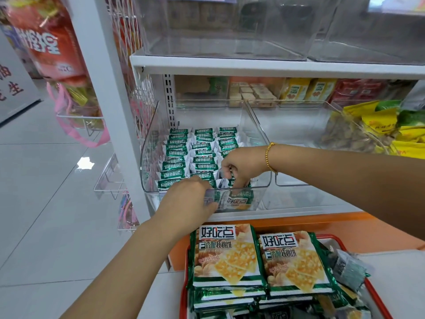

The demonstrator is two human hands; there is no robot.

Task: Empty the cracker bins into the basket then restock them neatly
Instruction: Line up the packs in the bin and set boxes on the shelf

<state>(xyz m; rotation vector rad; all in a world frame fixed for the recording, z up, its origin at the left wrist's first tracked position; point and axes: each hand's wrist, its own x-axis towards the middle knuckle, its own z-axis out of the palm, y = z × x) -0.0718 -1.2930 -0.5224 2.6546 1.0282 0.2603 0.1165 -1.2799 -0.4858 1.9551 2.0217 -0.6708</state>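
A clear plastic bin (149, 143) on the lower shelf holds green-and-white cracker packets (177, 155) stood on edge in three neat rows. My right hand (239, 166) reaches into the bin's front right corner, fingers pinched on a cracker packet (240, 196) there. At the bin's front wall, my left hand (190, 199) rests with its fingers curled over the rim against the front packets. Below, a red basket (377, 295) carries two stacks of larger cracker packs (226, 254) and some loose small packets.
To the right stands an empty clear bin (299, 125), then a bin of yellow and green snack bags (377, 127). Empty clear bins (230, 31) fill the upper shelf. Hanging snack bags (46, 42) and wire racks flank the left post; tiled floor lies left.
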